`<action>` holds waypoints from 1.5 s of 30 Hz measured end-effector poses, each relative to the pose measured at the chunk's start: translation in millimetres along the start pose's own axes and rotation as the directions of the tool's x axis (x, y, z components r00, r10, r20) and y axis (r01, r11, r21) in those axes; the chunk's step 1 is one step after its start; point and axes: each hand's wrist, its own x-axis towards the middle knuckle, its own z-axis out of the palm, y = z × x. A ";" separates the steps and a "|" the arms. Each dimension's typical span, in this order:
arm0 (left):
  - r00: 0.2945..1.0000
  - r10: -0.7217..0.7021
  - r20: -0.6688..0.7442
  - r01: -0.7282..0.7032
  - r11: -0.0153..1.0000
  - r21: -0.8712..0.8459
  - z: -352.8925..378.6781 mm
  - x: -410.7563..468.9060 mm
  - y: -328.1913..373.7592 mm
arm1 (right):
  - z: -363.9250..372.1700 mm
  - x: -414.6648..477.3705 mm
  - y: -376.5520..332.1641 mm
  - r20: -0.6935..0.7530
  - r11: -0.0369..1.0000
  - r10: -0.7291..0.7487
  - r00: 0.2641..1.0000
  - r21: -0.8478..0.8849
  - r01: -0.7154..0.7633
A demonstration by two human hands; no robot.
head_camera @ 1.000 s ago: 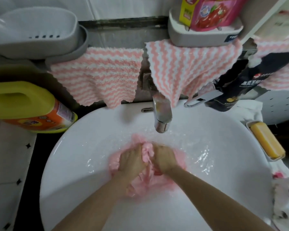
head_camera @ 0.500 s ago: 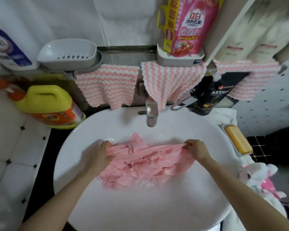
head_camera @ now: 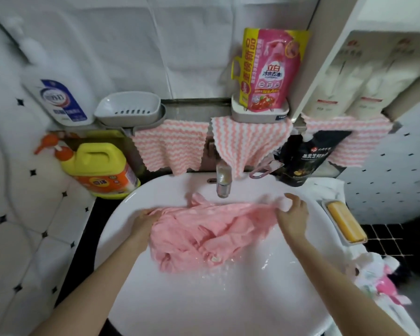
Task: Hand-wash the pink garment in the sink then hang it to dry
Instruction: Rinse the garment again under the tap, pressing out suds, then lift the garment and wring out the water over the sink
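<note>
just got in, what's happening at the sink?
A person is hand-washing a pink garment in the white sink. The left hand grips its left end and the right hand grips its right end, holding it stretched out just below the tap. The cloth looks wet, with water splashed in the sink. It has not been hung yet.

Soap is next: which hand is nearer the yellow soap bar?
Right. The right hand holds the garment just left of the soap bar; the left hand holds its far end.

Garment point(head_camera: 204, 236) pink; sink point(head_camera: 204, 306) white. Cloths point(head_camera: 170, 146) at 12 o'clock: pink-white zigzag stripes. Jug point(head_camera: 95, 158) at 10 o'clock: yellow, label point(head_camera: 107, 184) seemingly orange.
</note>
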 end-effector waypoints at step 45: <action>0.547 0.558 0.624 -0.803 0.560 0.204 33.7 -111.3 120.4 | -85.5 -58.5 -110.1 0.622 0.858 -0.437 0.650 0.504 0.095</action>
